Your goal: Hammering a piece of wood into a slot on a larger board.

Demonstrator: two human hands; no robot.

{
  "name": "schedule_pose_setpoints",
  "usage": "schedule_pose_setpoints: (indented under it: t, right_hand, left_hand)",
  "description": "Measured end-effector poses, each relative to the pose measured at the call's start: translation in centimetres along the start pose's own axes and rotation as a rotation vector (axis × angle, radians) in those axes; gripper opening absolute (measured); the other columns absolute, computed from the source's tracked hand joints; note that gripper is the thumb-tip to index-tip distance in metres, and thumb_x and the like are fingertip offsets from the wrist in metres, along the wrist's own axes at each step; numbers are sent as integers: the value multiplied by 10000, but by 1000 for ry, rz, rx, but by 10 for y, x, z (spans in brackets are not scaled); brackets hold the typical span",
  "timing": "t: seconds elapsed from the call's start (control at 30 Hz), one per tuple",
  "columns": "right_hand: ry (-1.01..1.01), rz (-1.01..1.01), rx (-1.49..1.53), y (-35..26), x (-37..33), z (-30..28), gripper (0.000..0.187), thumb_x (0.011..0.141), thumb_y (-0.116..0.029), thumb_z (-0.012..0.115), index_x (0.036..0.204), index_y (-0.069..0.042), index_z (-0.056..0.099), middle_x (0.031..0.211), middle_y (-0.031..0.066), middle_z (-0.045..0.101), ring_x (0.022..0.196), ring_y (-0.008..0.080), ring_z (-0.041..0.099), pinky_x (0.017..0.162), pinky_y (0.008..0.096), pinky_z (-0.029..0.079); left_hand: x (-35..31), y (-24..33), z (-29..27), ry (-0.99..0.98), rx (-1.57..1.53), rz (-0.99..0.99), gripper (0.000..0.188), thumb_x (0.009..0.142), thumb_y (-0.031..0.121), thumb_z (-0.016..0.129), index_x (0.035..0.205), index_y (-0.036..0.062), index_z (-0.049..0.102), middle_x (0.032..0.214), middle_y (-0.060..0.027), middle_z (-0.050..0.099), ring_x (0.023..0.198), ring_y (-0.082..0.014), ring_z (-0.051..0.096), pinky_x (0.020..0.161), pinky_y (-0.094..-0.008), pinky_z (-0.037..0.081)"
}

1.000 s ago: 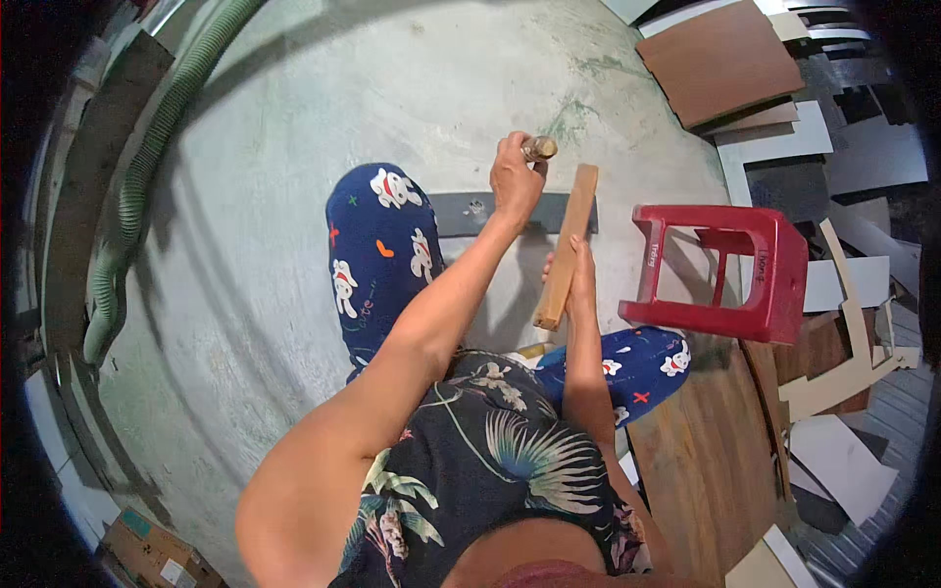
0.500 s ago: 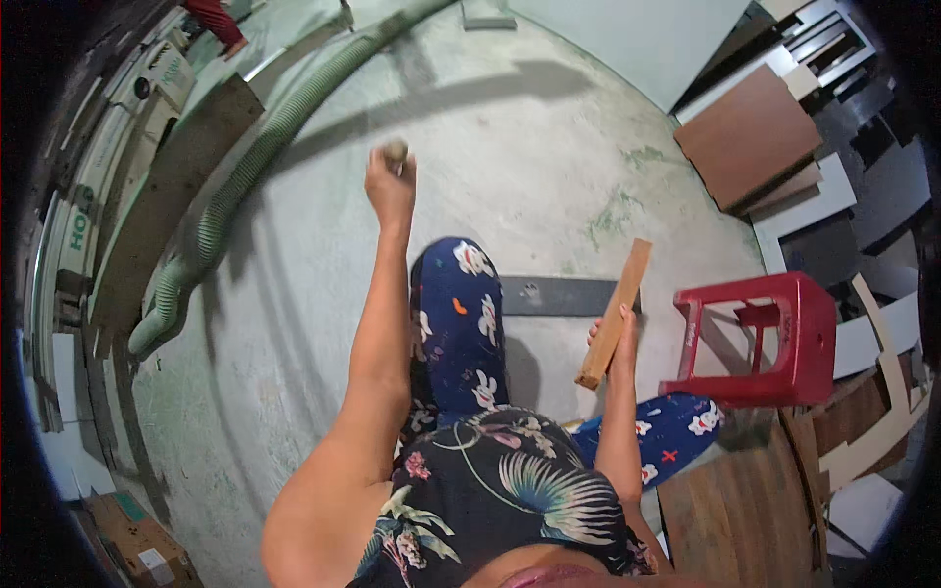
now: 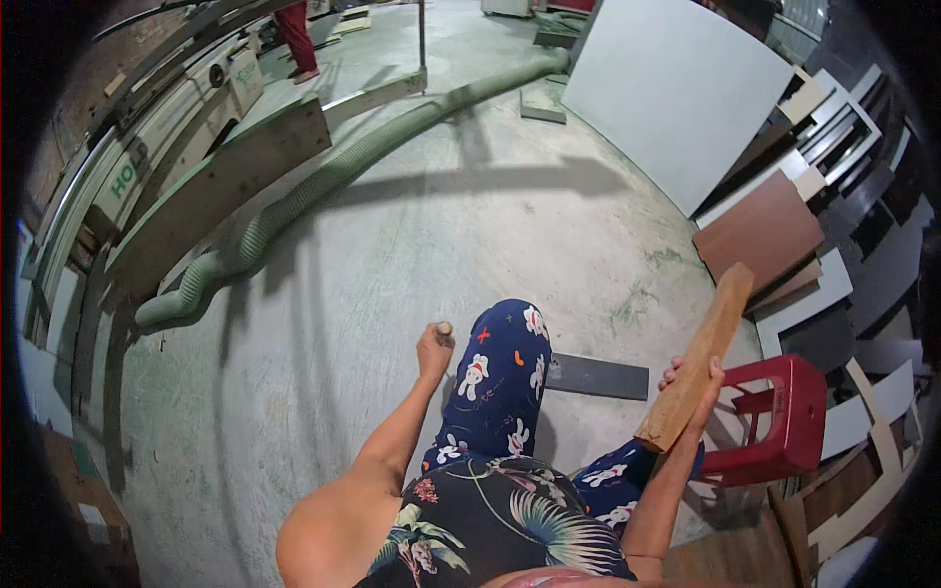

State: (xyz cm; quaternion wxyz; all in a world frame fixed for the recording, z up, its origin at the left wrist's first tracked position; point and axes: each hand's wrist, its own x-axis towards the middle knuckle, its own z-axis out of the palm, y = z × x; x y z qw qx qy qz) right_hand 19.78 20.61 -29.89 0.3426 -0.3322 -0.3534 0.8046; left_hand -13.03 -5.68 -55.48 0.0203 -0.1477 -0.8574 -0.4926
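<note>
My right hand (image 3: 703,384) grips a long brown piece of wood (image 3: 708,343), tilted so its far end points up and to the right. My left hand (image 3: 433,353), low beside my left knee, is closed around a small tan object with a rounded end (image 3: 445,328); most of it is hidden in the fingers, so its kind is unclear. Between my legs and the wood lies a flat dark grey strip (image 3: 600,378) on the floor. A red plastic stool (image 3: 802,416) stands on its side just right of my right hand.
A green ribbed hose (image 3: 372,147) runs across the floor at far left, along a long board (image 3: 230,181). A large white panel (image 3: 671,93) leans at the far right, above stacked brown boards (image 3: 760,230) and offcuts. Another person's red-trousered leg (image 3: 296,39) shows at the far left.
My view has tilted up. My left hand has come back toward my knee with the tan object. My right hand has raised the wood and moved it right.
</note>
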Motion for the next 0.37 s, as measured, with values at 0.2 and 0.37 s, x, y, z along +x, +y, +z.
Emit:
schedule_pose_setpoints:
  t: [0.2,0.37]
  right_hand:
    - [-34,-187,32,-18,11,33,478,918,-501,430,1081,-53,467,865,85,551,667,195,553,583,329,499]
    - [-75,-110,13,-13,31,30,458,916,-489,436,1089,-64,457,864,91,552,664,196,558,592,329,500]
  left_hand:
    - [-22,8,22,-125,-67,-39,308,722,150,734,988,52,615,931,-205,669,884,-364,658,757,-437,511]
    - [-59,-52,27,-250,87,-60,378,734,229,759,1045,64,620,996,-219,664,948,-353,652,826,-437,496]
